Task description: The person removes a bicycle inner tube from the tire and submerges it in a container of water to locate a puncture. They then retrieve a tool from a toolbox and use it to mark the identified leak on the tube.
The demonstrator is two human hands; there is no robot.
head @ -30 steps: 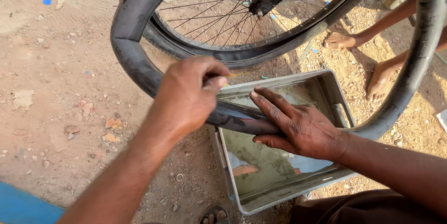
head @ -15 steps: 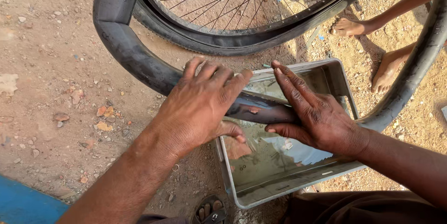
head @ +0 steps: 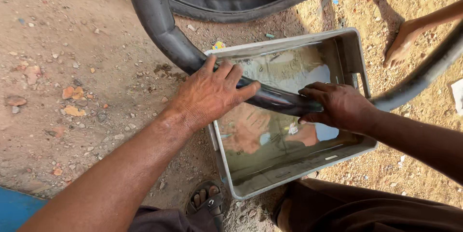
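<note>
**A:** What takes up the most room?

**B:** The sandy, pebble-strewn ground (head: 72, 68), then the one grey rectangular plastic tub of water (head: 354, 53) standing on it. A black rubber inner tube (head: 159, 25) loops down from the top edge, crosses the tub's water, and rises again at the right edge, where it is cut off.

**A:** And the person's arms?

**B:** Both reach in from the bottom of the view. The left hand (head: 210, 94) lies palm-down over the tube at the tub's left rim, fingers spread and curved over the rubber, pressing it. The right hand (head: 337, 104) is closed around the tube over the water, fingers curled over the top of it; the thumb is hidden beneath.

**A:** Anything else to count?

**B:** One black bicycle tyre with spokes (head: 231, 5) at the top, only its lower arc in view. Two bare feet of another person (head: 400, 44) at the upper right, their legs cut off. One sandalled foot (head: 207, 200) of the wearer near the bottom, beside the tub's corner.

**A:** What is hard to make out?

**B:** The tub's bottom: the water mirrors the hands and sky. A blue patch (head: 17, 210) in the lower left corner is too cropped to identify.
</note>
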